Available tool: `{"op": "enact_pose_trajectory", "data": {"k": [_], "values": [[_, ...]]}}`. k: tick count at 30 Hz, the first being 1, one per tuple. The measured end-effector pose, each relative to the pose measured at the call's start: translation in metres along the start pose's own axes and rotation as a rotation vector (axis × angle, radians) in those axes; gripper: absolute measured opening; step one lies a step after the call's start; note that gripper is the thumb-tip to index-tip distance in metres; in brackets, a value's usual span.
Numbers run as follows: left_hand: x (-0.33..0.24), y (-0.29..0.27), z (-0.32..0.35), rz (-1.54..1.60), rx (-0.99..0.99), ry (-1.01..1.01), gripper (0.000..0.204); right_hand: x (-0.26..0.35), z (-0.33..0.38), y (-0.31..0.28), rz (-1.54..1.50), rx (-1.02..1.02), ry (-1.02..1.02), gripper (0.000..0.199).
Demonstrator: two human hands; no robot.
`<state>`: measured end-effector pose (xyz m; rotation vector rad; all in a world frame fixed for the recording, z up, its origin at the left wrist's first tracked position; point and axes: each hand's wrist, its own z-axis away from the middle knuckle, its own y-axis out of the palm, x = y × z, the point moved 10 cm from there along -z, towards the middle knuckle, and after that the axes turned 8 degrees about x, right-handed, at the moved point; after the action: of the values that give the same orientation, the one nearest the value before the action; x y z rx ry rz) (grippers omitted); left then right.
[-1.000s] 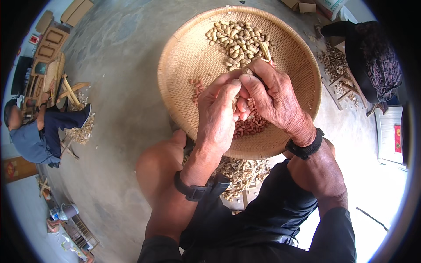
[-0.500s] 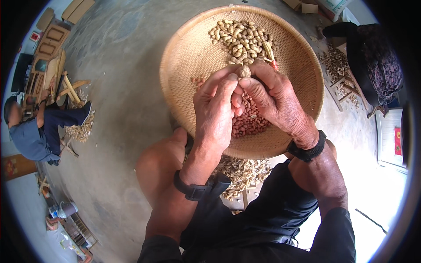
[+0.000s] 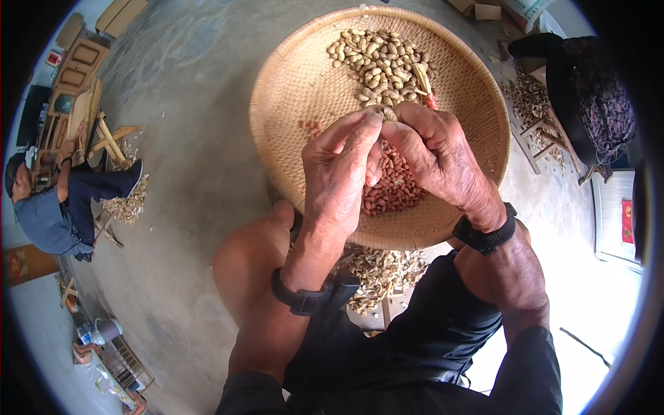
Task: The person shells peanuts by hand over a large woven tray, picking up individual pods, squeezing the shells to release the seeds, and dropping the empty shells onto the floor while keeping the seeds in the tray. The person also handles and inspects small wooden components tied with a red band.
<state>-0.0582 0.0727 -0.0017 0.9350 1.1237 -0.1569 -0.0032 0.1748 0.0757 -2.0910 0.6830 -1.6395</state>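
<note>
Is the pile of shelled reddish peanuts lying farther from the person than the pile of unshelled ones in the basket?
No, the shelled reddish peanuts lie near the hands, while the unshelled peanuts sit at the woven basket's far side.

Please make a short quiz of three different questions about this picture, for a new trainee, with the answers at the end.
1. True or false: both hands work together over the round woven tray.
2. Multiple choice: where does the pile of red shelled kernels lie? A) on the floor, B) in the tray under the hands, C) in a metal bowl.
3. Fill in: the unshelled peanuts lie at the ______ side of the tray.

Key
1. True. The left hand and the right hand meet, fingertips together on a peanut pod.
2. B.
3. Far. A heap of empty shells lies below the tray's near edge.
</note>
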Motion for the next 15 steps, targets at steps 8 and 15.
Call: {"op": "enact_pose_trajectory", "data": {"k": [8,15], "values": [[0.003,-0.008,-0.002,-0.013,-0.077,-0.031,0.025,-0.009,0.002,0.006,-0.057,0.044,0.095,0.020],[0.000,-0.008,-0.001,0.038,-0.078,0.034,0.023,-0.020,0.006,0.007,-0.155,-0.012,0.120,0.021]]}}
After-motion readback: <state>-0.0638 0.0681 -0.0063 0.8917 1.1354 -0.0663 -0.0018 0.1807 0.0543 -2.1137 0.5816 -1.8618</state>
